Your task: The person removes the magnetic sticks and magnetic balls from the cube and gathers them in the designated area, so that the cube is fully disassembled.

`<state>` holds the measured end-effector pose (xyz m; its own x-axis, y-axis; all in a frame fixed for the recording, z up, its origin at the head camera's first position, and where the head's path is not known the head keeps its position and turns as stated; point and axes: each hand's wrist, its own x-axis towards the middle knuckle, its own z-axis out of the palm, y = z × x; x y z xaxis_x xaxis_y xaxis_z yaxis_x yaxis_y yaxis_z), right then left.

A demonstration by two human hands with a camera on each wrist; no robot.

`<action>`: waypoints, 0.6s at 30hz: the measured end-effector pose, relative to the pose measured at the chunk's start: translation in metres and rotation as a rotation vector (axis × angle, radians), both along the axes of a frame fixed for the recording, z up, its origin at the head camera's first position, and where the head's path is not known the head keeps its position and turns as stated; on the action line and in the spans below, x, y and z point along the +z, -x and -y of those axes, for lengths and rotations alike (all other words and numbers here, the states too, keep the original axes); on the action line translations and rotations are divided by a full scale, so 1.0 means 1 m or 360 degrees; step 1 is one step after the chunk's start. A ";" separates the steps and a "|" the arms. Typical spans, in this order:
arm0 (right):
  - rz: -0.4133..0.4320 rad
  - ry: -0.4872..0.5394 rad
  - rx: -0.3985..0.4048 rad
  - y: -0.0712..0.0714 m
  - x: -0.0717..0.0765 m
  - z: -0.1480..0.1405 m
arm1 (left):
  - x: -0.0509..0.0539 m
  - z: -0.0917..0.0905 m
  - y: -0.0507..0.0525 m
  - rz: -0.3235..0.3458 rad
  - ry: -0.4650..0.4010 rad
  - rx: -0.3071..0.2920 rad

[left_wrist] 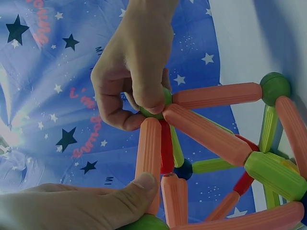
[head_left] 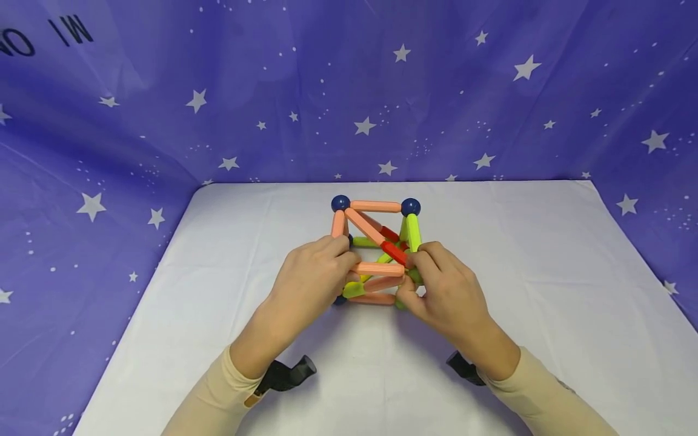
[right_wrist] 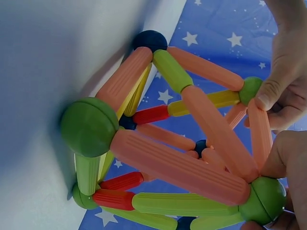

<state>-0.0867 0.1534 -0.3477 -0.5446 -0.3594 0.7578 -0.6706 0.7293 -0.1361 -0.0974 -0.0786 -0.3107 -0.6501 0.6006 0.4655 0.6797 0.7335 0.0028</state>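
A frame of sticks and balls stands on the table, with an orange stick [head_left: 378, 269] [left_wrist: 148, 143] [right_wrist: 260, 134] spanning between the two hands. The left hand [head_left: 313, 272] [left_wrist: 91, 203] [right_wrist: 290, 79] grips this stick's left end beside a green ball [right_wrist: 250, 90], thumb on the stick. At the other end, the right hand [head_left: 449, 290] [left_wrist: 136, 62] [right_wrist: 295, 163] pinches a green ball [left_wrist: 160, 104] [right_wrist: 261, 201], where several sticks meet. Some fingertips are hidden behind the parts.
Dark blue balls [head_left: 340, 203] [right_wrist: 149, 43] and further orange, red, lime and yellow sticks make up the frame. White cloth [head_left: 218, 242] covers the table, with a purple starred cloth [head_left: 327, 91] behind. Black straps or mounts [head_left: 286, 374] are at both wrists.
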 end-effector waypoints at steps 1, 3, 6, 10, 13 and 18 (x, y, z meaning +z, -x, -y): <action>0.0001 0.0005 -0.0003 0.000 0.000 -0.001 | 0.000 0.000 0.000 0.0001 -0.0004 -0.0003; 0.0011 0.0014 -0.0004 -0.001 0.000 -0.002 | 0.000 0.000 0.000 0.0000 -0.0006 -0.0005; 0.0066 0.0036 -0.0016 -0.004 0.000 -0.004 | -0.001 0.000 0.000 0.0006 -0.0008 -0.0008; 0.0240 0.0010 -0.0057 -0.009 0.005 -0.007 | -0.001 -0.001 -0.001 0.0014 -0.0011 -0.0005; 0.0347 -0.0014 -0.0063 -0.012 0.008 -0.008 | -0.001 -0.001 -0.001 0.0018 -0.0011 -0.0003; 0.0409 0.0048 -0.0038 -0.012 0.010 -0.008 | 0.000 -0.001 0.000 0.0021 -0.0015 0.0002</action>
